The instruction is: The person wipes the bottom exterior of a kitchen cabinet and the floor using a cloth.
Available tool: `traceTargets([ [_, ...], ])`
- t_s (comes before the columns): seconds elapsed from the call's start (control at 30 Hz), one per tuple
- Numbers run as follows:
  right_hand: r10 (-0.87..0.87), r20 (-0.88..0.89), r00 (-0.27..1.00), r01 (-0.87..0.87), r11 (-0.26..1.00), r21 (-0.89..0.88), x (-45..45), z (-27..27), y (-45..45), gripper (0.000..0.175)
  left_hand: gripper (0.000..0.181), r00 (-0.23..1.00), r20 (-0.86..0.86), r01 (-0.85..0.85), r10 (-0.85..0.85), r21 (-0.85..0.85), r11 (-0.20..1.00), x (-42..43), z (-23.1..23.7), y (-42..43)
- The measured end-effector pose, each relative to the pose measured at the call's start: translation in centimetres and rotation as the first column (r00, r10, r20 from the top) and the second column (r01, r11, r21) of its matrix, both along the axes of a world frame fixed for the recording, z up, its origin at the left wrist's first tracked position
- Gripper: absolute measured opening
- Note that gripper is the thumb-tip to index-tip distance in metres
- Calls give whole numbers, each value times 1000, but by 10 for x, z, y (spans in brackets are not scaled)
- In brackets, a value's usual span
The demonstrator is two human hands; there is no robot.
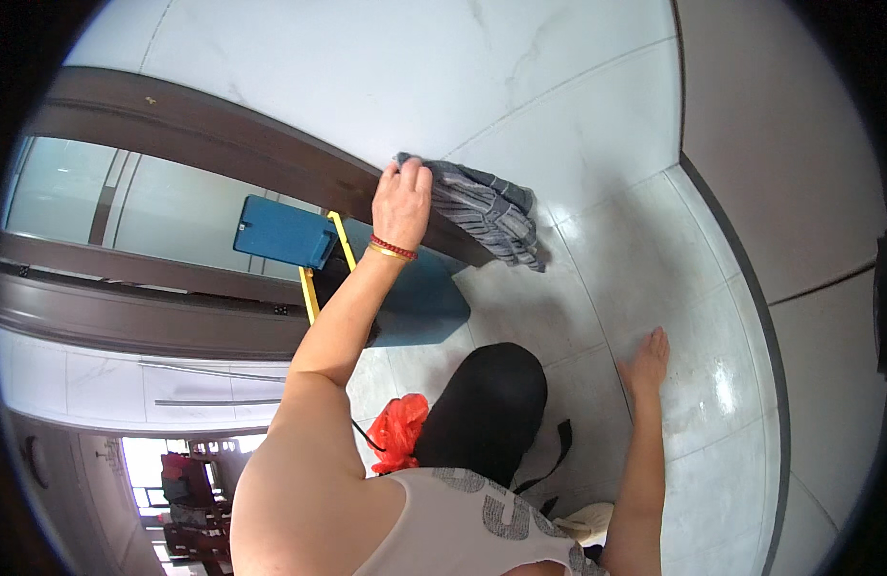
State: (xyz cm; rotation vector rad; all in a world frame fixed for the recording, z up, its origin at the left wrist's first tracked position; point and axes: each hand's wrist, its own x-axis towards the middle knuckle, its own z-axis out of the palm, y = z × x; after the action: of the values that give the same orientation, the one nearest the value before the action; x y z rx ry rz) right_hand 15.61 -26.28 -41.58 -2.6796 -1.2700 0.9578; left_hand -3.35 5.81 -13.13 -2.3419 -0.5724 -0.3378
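My left hand (402, 198), with a red braided bracelet and a gold bangle on its wrist, grips the upper end of a grey striped cloth (487, 209). The cloth hangs against the dark brown door frame (328, 169) and beside the white tiled wall (429, 79). My right hand (646, 363) is held out over the pale floor tiles, its fingers straight, with nothing seen in it.
A blue bin (418, 302) with a blue lid (285, 232) and yellow rim parts stands by the door frame. A red plastic bag (400, 432) lies beside my black-clad knee (487, 403). Light cabinet doors (782, 144) rise at the right. A black strap (559, 453) is near my shoe.
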Motion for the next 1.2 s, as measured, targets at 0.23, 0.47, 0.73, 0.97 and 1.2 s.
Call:
traceTargets([
  [0.23, -44, -18, 999, 45, 997, 67, 6, -24, -3, 87, 9, 999, -14, 42, -45, -181, 983, 3, -34, 1],
  [0.47, -34, -15, 999, 34, 999, 7, -1, -9, 4, 88, 12, 924, 296, 195, -243, 181, 964, 30, 89, 1],
  [0.73, -52, 6, 999, 52, 999, 9, -2, -14, 0, 90, 18, 940, 168, 296, -297, 28, 955, 60, 25, 16],
  [0.97, -34, 3, 999, 34, 999, 7, -1, -7, 0, 88, 20, 894, 278, 277, -352, 275, 921, 66, 118, 15],
  [1.2, -62, -38, 997, 63, 998, 19, -6, 0, 2, 88, 14, 830, 237, 448, -506, 259, 856, 124, 92, 32],
])
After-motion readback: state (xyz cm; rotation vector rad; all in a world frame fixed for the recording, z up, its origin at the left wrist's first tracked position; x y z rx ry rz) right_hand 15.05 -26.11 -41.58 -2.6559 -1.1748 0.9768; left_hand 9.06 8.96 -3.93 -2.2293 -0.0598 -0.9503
